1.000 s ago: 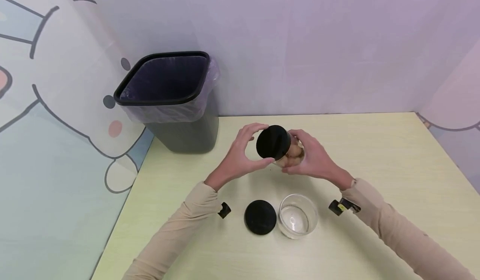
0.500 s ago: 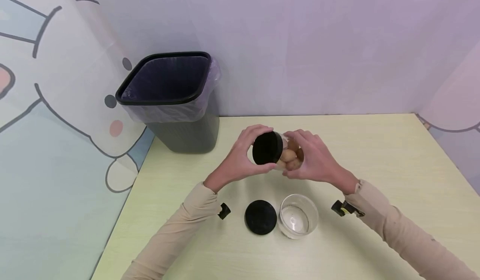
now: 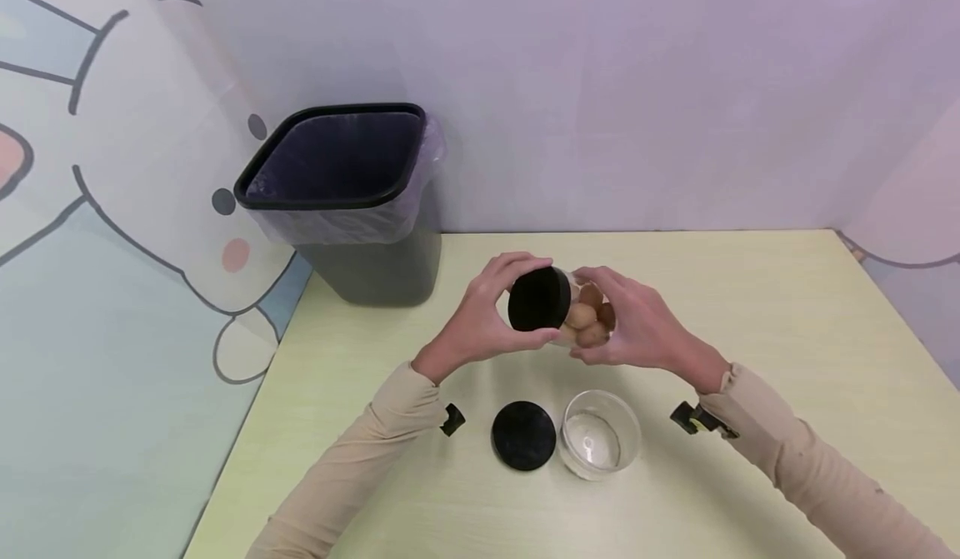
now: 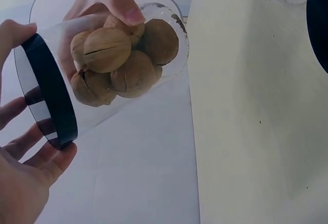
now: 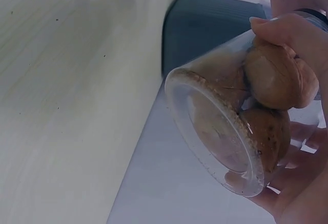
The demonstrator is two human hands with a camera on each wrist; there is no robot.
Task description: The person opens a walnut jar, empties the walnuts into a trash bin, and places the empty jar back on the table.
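A clear jar (image 4: 148,88) with a black lid (image 3: 538,301) is held up on its side over the table, lid end toward the left. Inside lie several round brown nuts (image 4: 107,49), some with a slit in the shell. My left hand (image 3: 480,317) grips the lid, thumb on the near edge and fingers on the far one. Around the jar's body curl the thumb and fingers of my right hand (image 3: 647,319). Brown crumbs (image 5: 225,101) cling near the jar's bottom, in the right wrist view.
Nearer on the table, a loose black lid (image 3: 523,436) lies beside an open clear jar (image 3: 600,395). A grey bin (image 3: 375,272) with a plastic liner stands at the table's back left corner. A printed curtain (image 3: 637,109) hangs behind the table.
Both hands have tipped the jar further onto its side, so more of the nuts show. Since half a second ago it has shifted slightly right and nearer. Both hands keep their hold.
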